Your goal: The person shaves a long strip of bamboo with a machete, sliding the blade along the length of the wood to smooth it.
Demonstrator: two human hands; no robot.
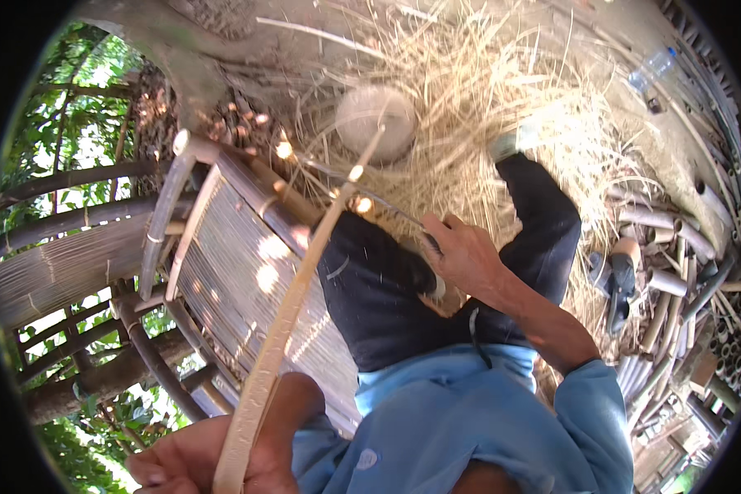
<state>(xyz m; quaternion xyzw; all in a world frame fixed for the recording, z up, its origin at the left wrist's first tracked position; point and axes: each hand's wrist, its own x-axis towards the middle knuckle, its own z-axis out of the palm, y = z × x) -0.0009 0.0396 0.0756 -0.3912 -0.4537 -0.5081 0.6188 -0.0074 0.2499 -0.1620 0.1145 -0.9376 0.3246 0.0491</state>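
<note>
Pale bamboo strip [286, 317] held in left hand [196, 451]; right hand [467, 257] grips thin knife [401, 212]

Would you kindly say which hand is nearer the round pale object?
Right. The right hand is below and right of the round object in view; the left hand is farther, lower left, against the strip.
</note>
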